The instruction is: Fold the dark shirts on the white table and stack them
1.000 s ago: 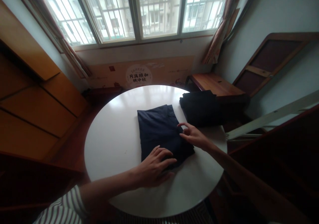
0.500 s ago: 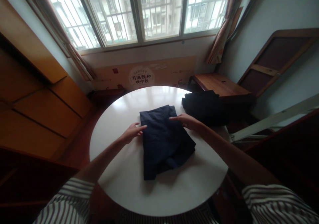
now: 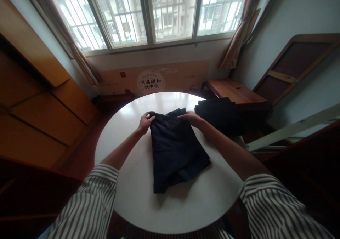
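A dark navy garment [image 3: 175, 147], possibly shorts or trousers, lies folded on the round white table [image 3: 127, 193], its lower part fanned out to the right. At its far left corner, my left hand [image 3: 146, 122] pinches the edge between thumb and fingers. My right hand [image 3: 193, 118] grips the far right edge, with thumb and fingertips on the cloth near the top. The fingers underneath are hidden by the fabric. Just beyond my right hand sits a stack of folded black cloth [image 3: 217, 115].
A low wooden table [image 3: 236, 90] stands behind the right side of the round table. To the right a pale metal bar [image 3: 281, 134] slants past the table edge. Orange-brown cabinets [image 3: 53, 115] line the left wall, and a barred window [image 3: 170, 16] is ahead.
My left hand has moved up and away from me along the garment's left side and now pinches its far corner. My right hand has shifted slightly farther forward. The garment's far edge is slightly lifted.
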